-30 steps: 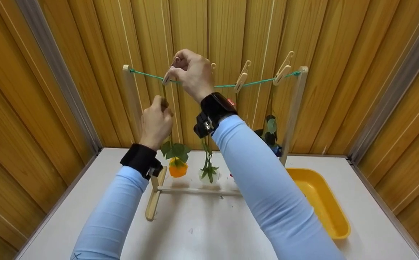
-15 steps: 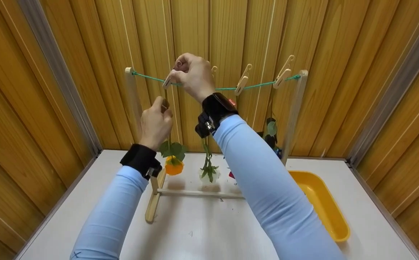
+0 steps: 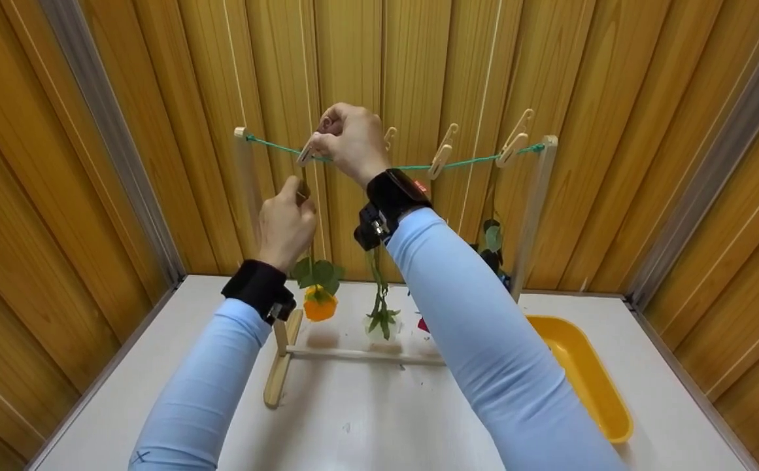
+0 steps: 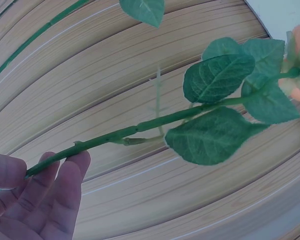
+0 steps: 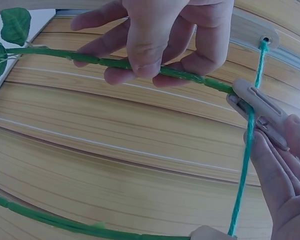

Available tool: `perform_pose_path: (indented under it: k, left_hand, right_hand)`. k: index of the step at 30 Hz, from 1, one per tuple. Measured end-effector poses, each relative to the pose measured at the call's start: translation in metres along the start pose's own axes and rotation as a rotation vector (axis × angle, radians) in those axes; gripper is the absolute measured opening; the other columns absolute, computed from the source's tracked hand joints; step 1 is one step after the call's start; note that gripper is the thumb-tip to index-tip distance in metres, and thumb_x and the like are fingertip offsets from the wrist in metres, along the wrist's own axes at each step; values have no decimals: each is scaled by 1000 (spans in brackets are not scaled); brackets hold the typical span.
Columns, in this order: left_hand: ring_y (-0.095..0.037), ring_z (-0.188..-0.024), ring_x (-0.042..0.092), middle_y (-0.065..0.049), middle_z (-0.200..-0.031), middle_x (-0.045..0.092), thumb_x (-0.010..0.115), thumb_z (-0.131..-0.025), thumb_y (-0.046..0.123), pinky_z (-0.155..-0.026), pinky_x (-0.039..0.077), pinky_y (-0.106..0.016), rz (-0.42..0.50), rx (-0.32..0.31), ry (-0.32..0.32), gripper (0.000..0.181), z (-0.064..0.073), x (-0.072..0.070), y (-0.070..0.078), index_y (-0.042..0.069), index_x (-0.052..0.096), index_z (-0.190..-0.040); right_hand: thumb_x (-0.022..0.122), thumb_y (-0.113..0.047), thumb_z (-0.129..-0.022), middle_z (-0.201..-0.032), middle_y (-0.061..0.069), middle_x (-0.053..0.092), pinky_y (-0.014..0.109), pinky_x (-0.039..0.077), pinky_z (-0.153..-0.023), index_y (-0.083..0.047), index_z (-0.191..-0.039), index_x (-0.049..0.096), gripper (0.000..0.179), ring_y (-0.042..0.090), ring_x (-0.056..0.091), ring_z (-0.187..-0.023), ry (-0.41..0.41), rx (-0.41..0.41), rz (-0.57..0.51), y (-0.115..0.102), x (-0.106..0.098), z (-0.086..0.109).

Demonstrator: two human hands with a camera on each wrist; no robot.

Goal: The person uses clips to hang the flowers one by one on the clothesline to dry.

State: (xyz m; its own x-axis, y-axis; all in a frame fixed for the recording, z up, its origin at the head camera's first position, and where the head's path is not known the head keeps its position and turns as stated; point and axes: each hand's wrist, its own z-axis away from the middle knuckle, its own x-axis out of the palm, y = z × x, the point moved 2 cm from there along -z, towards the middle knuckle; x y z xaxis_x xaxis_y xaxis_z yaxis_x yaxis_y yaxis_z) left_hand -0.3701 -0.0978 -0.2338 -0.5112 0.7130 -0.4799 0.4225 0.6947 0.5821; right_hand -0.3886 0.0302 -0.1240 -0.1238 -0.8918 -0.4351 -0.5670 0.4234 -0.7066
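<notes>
An orange rose (image 3: 320,305) hangs head down at the left of the green line (image 3: 274,145). My left hand (image 3: 286,226) pinches its green stem (image 4: 105,139) between thumb and fingers, near the upper end. Above it, my right hand (image 3: 356,140) pinches the handles of a beige clothespin (image 5: 262,107) that sits across the line. In the right wrist view the stem's end meets the clothespin's tip; whether it is clamped there I cannot tell. Farther along, more clothespins (image 3: 440,162) sit on the line, and a white flower (image 3: 382,322) hangs upside down behind my right forearm.
The line runs between two wooden posts (image 3: 536,222) of a stand with a low crossbar (image 3: 366,355). A yellow tray (image 3: 598,392) lies at the right on the white table (image 3: 340,432). Dark leaves (image 3: 492,237) hang near the right post. Wood-panelled walls (image 3: 412,65) enclose the table.
The whole scene has shifted slightly down in the head view. The orange rose swung a little left, then back. Both hands keep their hold on the stem and the clothespin.
</notes>
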Motion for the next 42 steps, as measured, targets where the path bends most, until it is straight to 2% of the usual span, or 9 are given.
perform_pose_path:
  k: [6, 12, 21, 26, 30, 34, 37, 42]
  left_hand:
    - [-36, -81, 67, -22, -97, 72, 55, -100, 2, -72, 54, -47, 16, 6, 4, 14, -2, 1, 0, -2, 62, -111]
    - [-35, -80, 67, -21, -97, 73, 56, -100, 3, -72, 53, -46, 6, 9, 3, 14, -2, 1, 0, -2, 62, -111]
    - [-34, -77, 69, -21, -95, 73, 57, -98, 5, -69, 54, -46, 3, 41, -5, 17, -2, 1, 1, -5, 62, -110]
    - [-30, -71, 65, -18, -87, 71, 57, -97, 8, -64, 49, -40, -3, 31, -24, 17, 0, 4, 2, -4, 62, -108]
    - [-26, -67, 61, -17, -85, 70, 57, -99, 9, -59, 43, -32, 10, 12, -58, 19, 2, 7, 5, -4, 61, -112]
    - [-27, -67, 64, -17, -85, 72, 57, -99, 9, -59, 44, -31, 21, 8, -73, 20, 2, 8, 6, -4, 61, -114]
    - [-29, -69, 66, -18, -88, 72, 57, -99, 8, -61, 48, -34, 19, 19, -76, 21, 4, 9, 5, -5, 61, -114]
    - [-32, -76, 68, -21, -94, 72, 58, -99, 7, -66, 52, -41, 8, 31, -67, 21, 12, 4, -1, -7, 61, -115]
  right_hand:
    - [76, -3, -93, -99, 13, 73, 22, 58, -74, 2, -101, 68, 12, 17, 67, -86, -9, 19, -24, 1, -2, -1]
    - [74, -2, -94, -105, 15, 71, 21, 59, -73, 4, -107, 68, 15, 20, 69, -93, -40, 34, -21, 1, -3, -2]
    - [71, -9, -98, -111, 13, 69, 20, 56, -77, 1, -118, 65, 24, 19, 67, -97, -69, 55, 88, -2, -4, -3]
    - [68, -15, -101, -109, 10, 69, 21, 49, -75, 0, -118, 64, 24, 17, 62, -95, -112, 9, 194, -10, -11, 3]
    - [64, -13, -102, -115, 12, 71, 21, 53, -84, 2, -120, 63, 24, 19, 68, -104, -156, -79, 222, -16, -23, 14]
    - [61, -10, -102, -128, 18, 69, 29, 57, -93, 6, -134, 58, 36, 25, 70, -116, -193, -150, 203, -15, -44, 31]
    - [62, -11, -102, -129, 19, 68, 31, 57, -95, 5, -138, 57, 40, 26, 70, -113, -206, -195, 202, -9, -63, 50]
    - [65, -9, -101, -118, 17, 73, 36, 58, -93, 6, -128, 65, 31, 26, 72, -104, -211, -307, 167, 17, -89, 91]
